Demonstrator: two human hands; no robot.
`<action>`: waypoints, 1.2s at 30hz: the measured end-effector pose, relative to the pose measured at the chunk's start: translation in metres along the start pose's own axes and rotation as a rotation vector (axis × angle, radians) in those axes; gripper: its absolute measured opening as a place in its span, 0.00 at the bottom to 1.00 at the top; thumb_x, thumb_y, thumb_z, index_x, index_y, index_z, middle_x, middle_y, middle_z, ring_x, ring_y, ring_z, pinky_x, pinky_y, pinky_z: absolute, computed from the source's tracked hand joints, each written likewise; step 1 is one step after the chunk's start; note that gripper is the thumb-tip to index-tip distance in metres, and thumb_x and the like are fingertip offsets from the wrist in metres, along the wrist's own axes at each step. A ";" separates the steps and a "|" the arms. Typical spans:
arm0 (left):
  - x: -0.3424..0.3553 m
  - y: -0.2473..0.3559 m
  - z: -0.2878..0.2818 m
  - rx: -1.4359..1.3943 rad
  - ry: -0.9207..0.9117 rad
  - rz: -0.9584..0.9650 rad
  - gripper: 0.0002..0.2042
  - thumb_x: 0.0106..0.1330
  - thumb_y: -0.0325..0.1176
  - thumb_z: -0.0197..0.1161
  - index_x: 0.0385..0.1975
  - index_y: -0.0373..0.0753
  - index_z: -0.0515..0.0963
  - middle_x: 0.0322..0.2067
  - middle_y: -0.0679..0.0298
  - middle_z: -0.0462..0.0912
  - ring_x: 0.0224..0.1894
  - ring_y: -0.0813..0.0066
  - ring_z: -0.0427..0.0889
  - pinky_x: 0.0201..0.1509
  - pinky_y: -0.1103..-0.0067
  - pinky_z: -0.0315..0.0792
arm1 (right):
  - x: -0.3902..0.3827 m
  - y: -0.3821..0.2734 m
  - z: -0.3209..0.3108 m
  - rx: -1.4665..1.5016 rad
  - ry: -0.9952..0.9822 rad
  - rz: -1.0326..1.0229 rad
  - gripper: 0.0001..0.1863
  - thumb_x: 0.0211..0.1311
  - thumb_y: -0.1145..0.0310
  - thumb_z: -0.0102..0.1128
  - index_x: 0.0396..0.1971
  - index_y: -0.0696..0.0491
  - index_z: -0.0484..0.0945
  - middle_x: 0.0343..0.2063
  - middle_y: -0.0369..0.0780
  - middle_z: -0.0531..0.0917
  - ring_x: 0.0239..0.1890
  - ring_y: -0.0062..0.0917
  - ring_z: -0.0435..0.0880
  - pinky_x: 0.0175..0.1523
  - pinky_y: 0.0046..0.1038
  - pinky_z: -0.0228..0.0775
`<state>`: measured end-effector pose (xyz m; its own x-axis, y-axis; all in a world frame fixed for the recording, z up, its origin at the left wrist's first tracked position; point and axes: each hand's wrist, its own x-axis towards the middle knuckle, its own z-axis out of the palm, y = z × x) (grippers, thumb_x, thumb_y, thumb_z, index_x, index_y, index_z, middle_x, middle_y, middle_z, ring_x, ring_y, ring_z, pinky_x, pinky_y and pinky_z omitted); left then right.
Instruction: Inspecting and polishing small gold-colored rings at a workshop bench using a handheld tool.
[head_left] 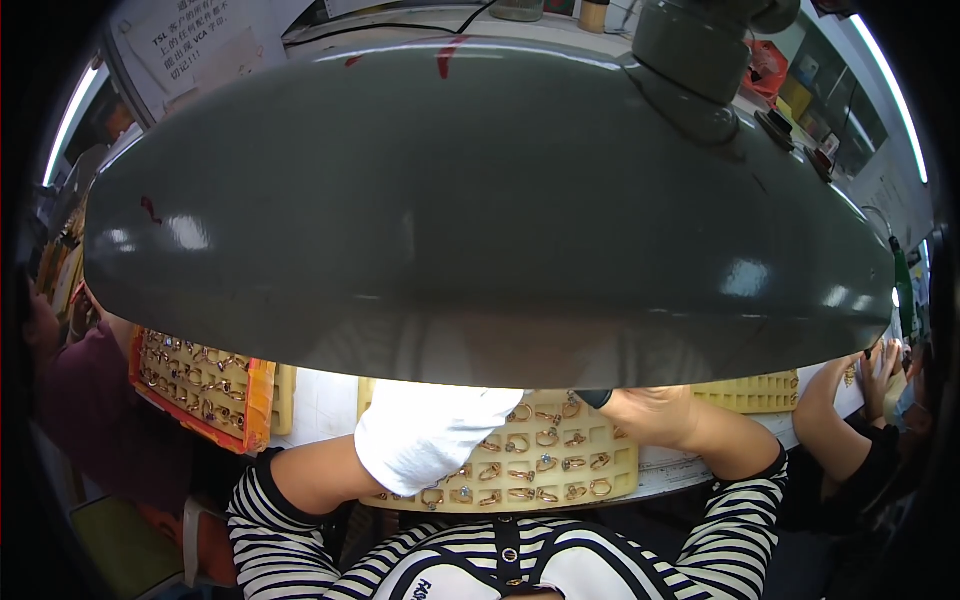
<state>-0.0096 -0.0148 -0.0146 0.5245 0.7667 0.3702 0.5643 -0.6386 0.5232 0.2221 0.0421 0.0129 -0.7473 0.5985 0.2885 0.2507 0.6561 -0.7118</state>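
A large grey lamp hood (480,230) spans the view and covers the fingers of both my hands. My left hand (428,436), in a white glove, reaches up under the hood's lower rim, over the left part of a cream tray (628,468). Gold-coloured rings (522,493), several with clear stones, sit in rows in the tray's slots. My right hand (648,414) is bare and lies above the tray's right edge. Beside it shows a small dark piece (596,398) that I cannot make out. What either hand holds is hidden.
An orange-edged tray of rings (190,385) stands on the left, near a person in a dark purple top (95,410). Another cream slotted tray (750,392) lies to the right. Further right, another person's arm (835,420) rests at the bench.
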 end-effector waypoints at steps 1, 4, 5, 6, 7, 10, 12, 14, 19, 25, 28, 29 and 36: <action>0.001 0.002 -0.001 0.027 -0.014 -0.022 0.16 0.57 0.29 0.49 0.46 0.43 0.70 0.37 0.62 0.77 0.34 0.68 0.78 0.36 0.78 0.72 | -0.002 0.002 0.001 0.051 0.019 0.070 0.11 0.49 0.82 0.55 0.36 0.62 0.76 0.34 0.41 0.80 0.35 0.23 0.79 0.40 0.21 0.70; 0.001 0.002 -0.001 -0.020 -0.004 -0.021 0.15 0.56 0.29 0.51 0.45 0.44 0.71 0.37 0.63 0.77 0.34 0.69 0.78 0.36 0.78 0.72 | -0.004 0.006 0.001 0.077 -0.022 0.108 0.12 0.50 0.82 0.54 0.38 0.62 0.75 0.35 0.41 0.80 0.36 0.23 0.78 0.41 0.21 0.70; 0.001 0.002 -0.002 -0.020 -0.004 -0.022 0.15 0.56 0.29 0.51 0.45 0.44 0.71 0.37 0.63 0.77 0.34 0.69 0.78 0.36 0.78 0.72 | -0.004 0.006 0.001 0.084 -0.005 0.095 0.13 0.51 0.81 0.54 0.38 0.62 0.75 0.36 0.41 0.79 0.37 0.23 0.78 0.42 0.20 0.69; 0.001 0.003 -0.002 -0.009 -0.006 -0.025 0.15 0.56 0.29 0.51 0.45 0.44 0.71 0.37 0.63 0.77 0.35 0.69 0.78 0.36 0.78 0.72 | -0.004 0.005 0.001 0.084 -0.005 0.095 0.13 0.51 0.81 0.54 0.38 0.62 0.75 0.36 0.41 0.79 0.37 0.23 0.78 0.42 0.20 0.69; 0.002 0.005 -0.004 0.002 -0.008 -0.029 0.15 0.55 0.28 0.52 0.45 0.44 0.71 0.37 0.63 0.77 0.35 0.69 0.78 0.36 0.78 0.72 | -0.003 0.002 -0.001 0.122 -0.076 0.203 0.13 0.54 0.79 0.50 0.41 0.62 0.73 0.39 0.42 0.78 0.40 0.24 0.76 0.46 0.21 0.67; 0.003 0.005 -0.003 -0.018 0.060 0.005 0.14 0.56 0.30 0.52 0.44 0.43 0.72 0.36 0.63 0.77 0.35 0.70 0.78 0.37 0.78 0.72 | -0.004 0.005 -0.001 0.053 -0.236 0.281 0.14 0.59 0.75 0.46 0.44 0.63 0.71 0.43 0.43 0.76 0.44 0.26 0.74 0.50 0.23 0.65; 0.002 0.003 -0.003 0.047 0.014 0.053 0.15 0.57 0.30 0.51 0.45 0.43 0.70 0.36 0.62 0.76 0.33 0.70 0.78 0.32 0.79 0.72 | 0.000 -0.001 0.001 0.274 -0.193 0.485 0.13 0.58 0.76 0.48 0.44 0.63 0.71 0.41 0.42 0.76 0.43 0.24 0.74 0.48 0.22 0.65; 0.014 0.015 -0.015 0.128 -0.107 -0.033 0.16 0.59 0.31 0.48 0.48 0.43 0.68 0.38 0.61 0.76 0.35 0.68 0.78 0.34 0.78 0.72 | 0.005 -0.006 0.005 0.320 -0.002 0.235 0.13 0.57 0.77 0.49 0.42 0.63 0.72 0.39 0.42 0.77 0.41 0.24 0.76 0.47 0.22 0.67; 0.014 0.008 -0.014 -0.840 -0.342 -0.750 0.18 0.67 0.43 0.40 0.46 0.40 0.73 0.42 0.62 0.76 0.46 0.75 0.71 0.54 0.80 0.61 | -0.002 0.004 0.000 -0.439 0.103 -0.312 0.14 0.43 0.81 0.57 0.35 0.62 0.76 0.33 0.44 0.79 0.34 0.29 0.80 0.40 0.25 0.72; 0.016 0.002 -0.012 -1.213 -0.329 -0.544 0.19 0.66 0.44 0.43 0.49 0.39 0.70 0.43 0.62 0.76 0.43 0.78 0.74 0.50 0.81 0.64 | 0.008 0.007 -0.003 -0.464 0.132 -0.502 0.15 0.39 0.83 0.53 0.33 0.63 0.76 0.31 0.45 0.78 0.32 0.32 0.80 0.37 0.28 0.73; 0.013 -0.002 -0.017 -0.529 -0.391 -0.469 0.18 0.65 0.42 0.45 0.51 0.42 0.68 0.48 0.60 0.73 0.51 0.68 0.71 0.53 0.78 0.65 | 0.004 0.004 -0.003 -0.599 0.133 -0.391 0.13 0.37 0.81 0.59 0.30 0.62 0.77 0.29 0.45 0.79 0.29 0.30 0.80 0.35 0.25 0.73; 0.001 -0.011 -0.006 -0.522 -0.292 -0.377 0.17 0.64 0.39 0.45 0.52 0.43 0.67 0.48 0.59 0.73 0.49 0.67 0.72 0.51 0.78 0.67 | 0.006 0.003 0.001 -0.497 0.236 -0.380 0.11 0.37 0.80 0.61 0.28 0.62 0.78 0.28 0.45 0.80 0.27 0.29 0.80 0.33 0.24 0.72; 0.012 0.016 -0.014 0.210 -0.066 -0.053 0.12 0.53 0.28 0.56 0.39 0.45 0.76 0.29 0.65 0.79 0.27 0.72 0.79 0.30 0.79 0.73 | 0.001 -0.010 0.000 -0.197 0.132 -0.082 0.10 0.43 0.78 0.63 0.30 0.62 0.78 0.29 0.44 0.81 0.30 0.27 0.81 0.35 0.21 0.73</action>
<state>-0.0034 -0.0148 0.0092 0.5274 0.7977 0.2923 0.7086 -0.6028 0.3666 0.2190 0.0360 0.0205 -0.6867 0.5856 0.4307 0.3172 0.7745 -0.5473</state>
